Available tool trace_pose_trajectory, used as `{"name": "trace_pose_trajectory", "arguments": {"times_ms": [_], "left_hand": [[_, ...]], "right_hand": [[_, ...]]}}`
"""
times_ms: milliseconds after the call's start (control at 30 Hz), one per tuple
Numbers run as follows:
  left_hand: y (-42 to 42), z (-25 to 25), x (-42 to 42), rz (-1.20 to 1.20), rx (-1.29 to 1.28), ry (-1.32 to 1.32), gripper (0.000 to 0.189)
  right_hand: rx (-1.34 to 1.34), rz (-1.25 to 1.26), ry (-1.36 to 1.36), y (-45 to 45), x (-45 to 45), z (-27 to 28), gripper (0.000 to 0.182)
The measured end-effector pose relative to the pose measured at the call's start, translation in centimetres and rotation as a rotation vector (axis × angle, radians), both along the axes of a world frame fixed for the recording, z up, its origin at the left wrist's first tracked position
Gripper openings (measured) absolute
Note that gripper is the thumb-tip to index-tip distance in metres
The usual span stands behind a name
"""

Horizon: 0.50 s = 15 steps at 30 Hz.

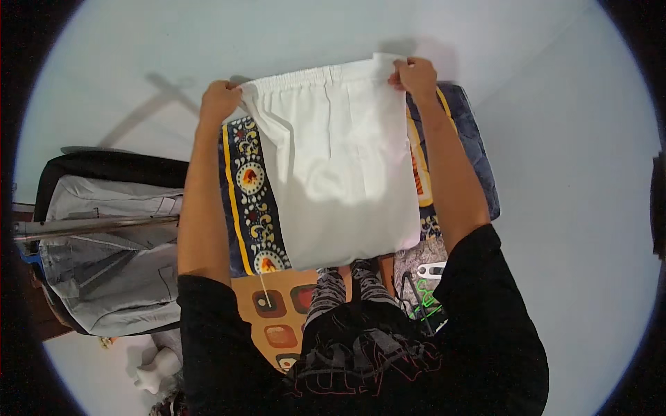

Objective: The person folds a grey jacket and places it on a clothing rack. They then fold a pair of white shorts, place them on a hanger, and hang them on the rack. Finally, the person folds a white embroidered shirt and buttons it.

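Note:
A white garment with a partly elasticated waistband (333,156), perhaps trousers or a skirt, is spread between my two hands. My left hand (220,101) grips the left end of its waistband. At the other end, slightly higher in the picture, my right hand (416,75) pinches the waistband. The cloth hangs or lies over a dark blue patterned blanket (250,203) with yellow stripes. Its lower part reaches close to my legs, and whether it rests on the blanket I cannot tell.
Grey garments (119,260) lie in a black-edged case or bag at the left, crossed by a metal pole (104,226). A brown patterned mat (281,317) is below the blanket. Green hangers (427,299) and a white hanger (431,270) are by my right arm. A pale wall (562,182) stands beyond.

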<state>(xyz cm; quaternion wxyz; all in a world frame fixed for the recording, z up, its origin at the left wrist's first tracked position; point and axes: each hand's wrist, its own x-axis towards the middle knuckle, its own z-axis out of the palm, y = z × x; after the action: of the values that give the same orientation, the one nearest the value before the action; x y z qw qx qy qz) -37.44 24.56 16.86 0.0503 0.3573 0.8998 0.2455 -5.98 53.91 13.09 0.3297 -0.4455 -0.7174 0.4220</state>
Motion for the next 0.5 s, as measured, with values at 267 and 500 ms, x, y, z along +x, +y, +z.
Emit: {"name": "trace_pose_trajectory", "arguments": {"times_ms": [267, 500], "left_hand": [[1.0, -6.6, 2.3, 0.301, 0.154, -0.076, 0.063], [0.4, -8.9, 5.1, 0.211, -0.192, -0.196, 0.094]], "right_hand": [[-0.147, -0.076, 0.074, -2.5, -2.8, -4.3, 0.026], [0.064, -0.064, -0.068, -5.3, 1.0, -3.3, 0.058]]}}
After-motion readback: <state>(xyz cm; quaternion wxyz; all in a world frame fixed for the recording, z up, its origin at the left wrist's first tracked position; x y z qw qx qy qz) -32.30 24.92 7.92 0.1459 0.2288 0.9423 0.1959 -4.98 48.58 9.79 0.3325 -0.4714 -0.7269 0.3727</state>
